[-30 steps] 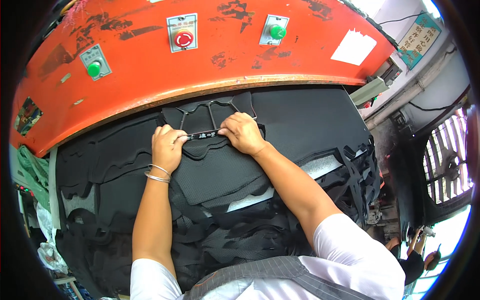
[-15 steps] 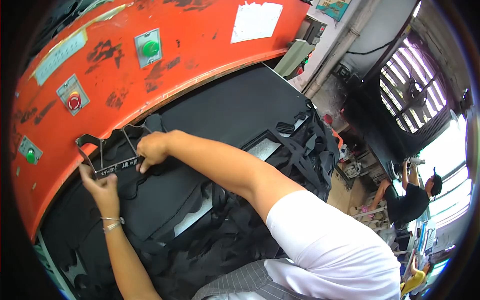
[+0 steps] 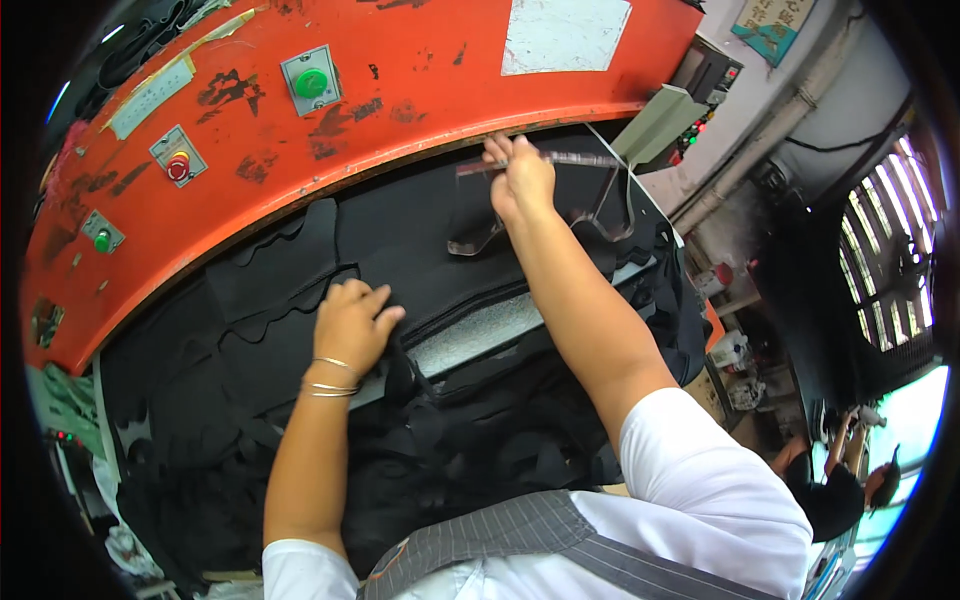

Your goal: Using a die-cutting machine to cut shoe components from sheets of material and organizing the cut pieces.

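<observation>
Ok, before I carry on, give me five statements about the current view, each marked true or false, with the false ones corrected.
1. The right hand holds a metal frame. True.
2. Both hands grip the metal frame. False: the left hand is apart from it.
3. Bangles circle the left hand's wrist. True.
4. Only green buttons show. False: a red button sits between two green buttons on the orange panel.
5. Both sleeves are black. False: they are white.

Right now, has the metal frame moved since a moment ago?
Yes: the metal frame has moved right along the orange machine, away from the red button, to below the white paper, in the right hand.
</observation>
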The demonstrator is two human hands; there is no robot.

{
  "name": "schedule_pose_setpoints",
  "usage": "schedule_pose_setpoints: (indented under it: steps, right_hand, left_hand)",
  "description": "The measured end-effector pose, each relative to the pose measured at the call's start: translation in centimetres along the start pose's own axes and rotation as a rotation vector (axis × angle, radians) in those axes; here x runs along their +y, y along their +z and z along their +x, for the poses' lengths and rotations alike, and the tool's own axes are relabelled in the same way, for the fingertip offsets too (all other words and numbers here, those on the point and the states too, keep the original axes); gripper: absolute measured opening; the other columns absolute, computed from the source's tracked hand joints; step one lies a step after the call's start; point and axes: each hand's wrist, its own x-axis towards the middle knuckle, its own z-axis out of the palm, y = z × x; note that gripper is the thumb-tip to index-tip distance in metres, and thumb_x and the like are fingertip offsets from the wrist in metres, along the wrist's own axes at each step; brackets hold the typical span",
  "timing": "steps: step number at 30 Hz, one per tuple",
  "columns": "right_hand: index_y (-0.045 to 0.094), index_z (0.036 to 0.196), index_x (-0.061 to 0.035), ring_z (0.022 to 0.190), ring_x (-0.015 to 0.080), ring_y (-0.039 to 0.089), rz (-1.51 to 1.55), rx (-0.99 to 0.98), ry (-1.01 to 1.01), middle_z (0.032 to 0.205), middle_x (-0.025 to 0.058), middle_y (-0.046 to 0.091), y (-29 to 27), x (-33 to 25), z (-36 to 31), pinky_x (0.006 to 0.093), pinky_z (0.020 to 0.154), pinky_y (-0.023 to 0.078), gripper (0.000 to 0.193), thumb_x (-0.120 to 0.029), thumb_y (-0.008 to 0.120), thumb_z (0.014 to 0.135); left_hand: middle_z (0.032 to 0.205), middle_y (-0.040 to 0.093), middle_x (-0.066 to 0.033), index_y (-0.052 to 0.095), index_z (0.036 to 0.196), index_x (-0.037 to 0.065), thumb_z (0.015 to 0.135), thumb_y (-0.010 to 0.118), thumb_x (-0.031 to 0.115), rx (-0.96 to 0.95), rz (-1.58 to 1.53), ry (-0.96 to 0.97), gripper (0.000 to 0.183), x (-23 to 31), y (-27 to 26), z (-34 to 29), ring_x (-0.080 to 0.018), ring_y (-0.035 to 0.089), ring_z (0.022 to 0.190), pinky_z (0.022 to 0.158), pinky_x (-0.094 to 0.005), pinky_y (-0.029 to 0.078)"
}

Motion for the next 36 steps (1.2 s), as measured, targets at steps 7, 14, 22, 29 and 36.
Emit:
schedule_pose_setpoints:
  steps: [7,14,22,29,36]
  right_hand:
    - [0.057,0.127,-0.0085,0.099,0.0272,0.060,-1.635,-0.630,-0.484,0.106,0.0142,0.064,-8.5,-5.1,2.6,0.0336,0.085,0.045,0.057,-0.042,0.069,0.082]
    - [0.052,0.130,-0.0206,0.103,0.0270,0.059,-2.028,-0.664,-0.534,0.104,0.0102,0.063,-14.4,-9.9,3.3,0.0430,0.084,0.045,0.063,-0.037,0.075,0.074]
    - [0.068,0.096,-0.0154,0.080,0.0238,0.061,-1.506,-1.049,-0.957,0.082,0.0035,0.065,-9.3,-4.8,-0.9,0.0371,0.068,0.045,0.025,-0.024,0.074,0.073]
    - [0.066,0.098,-0.0141,0.080,0.0195,0.057,-1.588,-1.220,-1.042,0.076,-0.0005,0.062,-7.9,1.1,-4.7,0.0357,0.068,0.040,0.026,-0.022,0.073,0.074]
    - [0.038,0.142,-0.0086,0.127,0.0348,0.043,-1.624,-1.019,-0.777,0.138,0.0173,0.047,-9.2,-4.6,0.6,0.0436,0.103,0.035,0.092,-0.036,0.081,0.066]
  left_hand:
    - [0.092,0.054,-0.0054,0.068,0.113,0.011,0.082,0.067,0.028,0.066,0.212,-0.207,0.035,1.6,3.1,-2.8,-0.0244,0.052,0.088,0.076,-0.0381,0.043]
    - [0.095,0.056,-0.0060,0.068,0.107,0.008,0.075,0.073,0.023,0.454,0.137,-0.217,0.036,0.9,6.7,-6.9,-0.0286,0.052,0.101,0.087,-0.0410,0.042]
    - [0.087,0.055,-0.0027,0.073,0.096,0.008,0.076,0.071,0.039,0.525,0.005,-0.403,0.037,1.4,6.4,-5.9,-0.0240,0.051,0.098,0.086,-0.0386,0.040]
    - [0.087,0.055,-0.0028,0.073,0.095,0.009,0.072,0.074,0.036,0.493,0.066,-0.443,0.036,1.1,6.4,-4.8,-0.0233,0.051,0.098,0.084,-0.0369,0.039]
    - [0.086,0.056,-0.0023,0.073,0.090,0.010,0.071,0.075,0.032,0.541,0.092,-0.473,0.029,0.4,6.9,-3.4,-0.0235,0.052,0.096,0.082,-0.0391,0.039]
